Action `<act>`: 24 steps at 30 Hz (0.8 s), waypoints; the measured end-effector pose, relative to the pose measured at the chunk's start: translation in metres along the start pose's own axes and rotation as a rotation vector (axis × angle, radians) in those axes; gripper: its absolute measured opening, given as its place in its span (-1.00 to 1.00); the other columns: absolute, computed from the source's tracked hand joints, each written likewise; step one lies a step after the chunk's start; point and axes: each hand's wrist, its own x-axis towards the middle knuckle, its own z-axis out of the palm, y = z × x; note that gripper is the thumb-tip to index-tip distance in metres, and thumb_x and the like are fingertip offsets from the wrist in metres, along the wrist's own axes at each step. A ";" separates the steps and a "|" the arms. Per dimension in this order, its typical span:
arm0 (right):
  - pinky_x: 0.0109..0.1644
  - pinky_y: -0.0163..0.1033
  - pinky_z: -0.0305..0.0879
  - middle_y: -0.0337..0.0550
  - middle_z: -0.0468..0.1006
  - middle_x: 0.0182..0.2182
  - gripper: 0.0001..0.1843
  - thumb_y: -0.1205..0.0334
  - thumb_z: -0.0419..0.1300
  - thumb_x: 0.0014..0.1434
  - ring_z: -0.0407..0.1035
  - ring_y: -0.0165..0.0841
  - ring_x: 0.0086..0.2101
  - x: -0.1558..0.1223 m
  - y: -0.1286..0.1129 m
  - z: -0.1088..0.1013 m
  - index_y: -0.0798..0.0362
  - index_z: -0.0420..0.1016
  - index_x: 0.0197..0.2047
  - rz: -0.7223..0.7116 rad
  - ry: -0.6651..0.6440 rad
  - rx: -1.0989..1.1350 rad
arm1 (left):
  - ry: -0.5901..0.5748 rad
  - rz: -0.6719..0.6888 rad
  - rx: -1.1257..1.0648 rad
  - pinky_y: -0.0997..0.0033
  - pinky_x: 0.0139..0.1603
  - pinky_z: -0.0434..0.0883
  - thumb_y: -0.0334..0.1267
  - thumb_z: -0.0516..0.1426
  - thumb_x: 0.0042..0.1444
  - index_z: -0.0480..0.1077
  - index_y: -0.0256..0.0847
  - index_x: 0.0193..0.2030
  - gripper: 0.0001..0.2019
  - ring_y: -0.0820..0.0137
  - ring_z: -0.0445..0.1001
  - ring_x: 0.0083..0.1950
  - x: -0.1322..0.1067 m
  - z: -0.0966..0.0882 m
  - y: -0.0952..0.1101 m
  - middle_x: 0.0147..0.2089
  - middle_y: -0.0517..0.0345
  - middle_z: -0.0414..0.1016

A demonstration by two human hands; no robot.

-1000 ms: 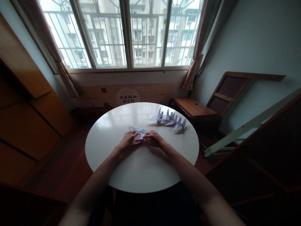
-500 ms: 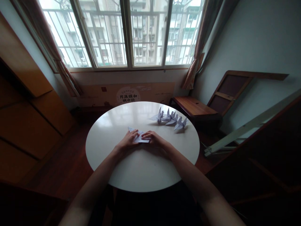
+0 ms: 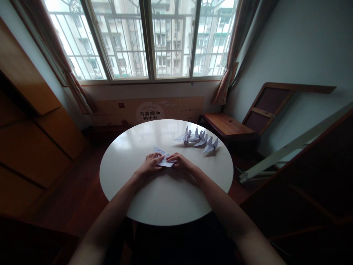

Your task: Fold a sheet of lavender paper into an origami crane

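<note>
A folded sheet of pale paper (image 3: 167, 164) lies on the round white table (image 3: 165, 202) between my two hands. My left hand (image 3: 151, 163) grips its left side, the thumb and fingertips pressed onto it. On the right, my right hand (image 3: 179, 161) has its fingers closed on the other edge. One corner of the paper points away from me past the left fingers. The fingers hide part of the folds. Beyond my right hand stand several folded paper cranes (image 3: 211, 145), grouped near the table's far right edge.
A wooden bench (image 3: 230, 125) stands past the table at the right, with a wooden frame (image 3: 266, 105) leaning on the wall. A long printed box (image 3: 116, 110) lies under the window. Wooden cabinets (image 3: 41, 147) line the left side.
The folded paper has turned slightly between my hands, its far corner shifting right. My left fingers have moved a little along it. The paper cranes stay where they were.
</note>
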 end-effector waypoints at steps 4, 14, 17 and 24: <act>0.02 -0.16 0.34 -0.07 0.60 -0.13 -0.56 0.56 0.16 -0.11 0.42 -0.22 -0.09 0.001 0.006 -0.004 0.03 0.64 -0.18 0.007 -0.021 -0.022 | -0.002 -0.029 -0.140 -0.09 0.32 -0.05 -0.04 0.15 0.11 0.43 -0.05 -0.04 -0.70 0.15 0.30 0.19 -0.001 -0.006 0.003 0.15 0.09 0.40; -0.16 -0.25 0.36 0.01 0.58 -0.26 -0.77 0.22 0.22 0.08 0.45 -0.30 -0.28 0.000 0.005 -0.013 0.16 0.65 -0.28 0.051 -0.016 0.111 | 0.030 -0.058 -0.302 -0.16 0.35 -0.16 -0.07 0.16 0.12 0.53 -0.10 -0.29 -0.80 0.21 0.41 0.13 -0.002 -0.011 0.002 0.05 0.09 0.51; -0.15 -0.25 0.36 -0.02 0.58 -0.22 -0.74 0.21 0.23 0.07 0.45 -0.29 -0.26 -0.002 0.000 -0.019 0.12 0.65 -0.20 0.046 -0.097 0.171 | -0.048 -0.049 -0.324 -0.25 0.34 -0.27 -0.03 0.16 0.12 0.56 -0.03 -0.21 -0.77 0.14 0.36 0.20 -0.003 -0.015 0.003 0.13 0.09 0.47; -0.01 -0.19 0.29 -0.06 0.57 -0.23 -0.80 0.18 0.28 0.04 0.41 -0.28 -0.20 -0.003 -0.001 -0.022 0.04 0.67 -0.28 0.045 -0.137 0.089 | -0.094 -0.035 -0.337 -0.33 0.31 -0.35 0.03 0.19 0.06 0.58 -0.01 -0.26 -0.76 0.08 0.29 0.26 -0.002 -0.015 0.004 0.18 0.10 0.44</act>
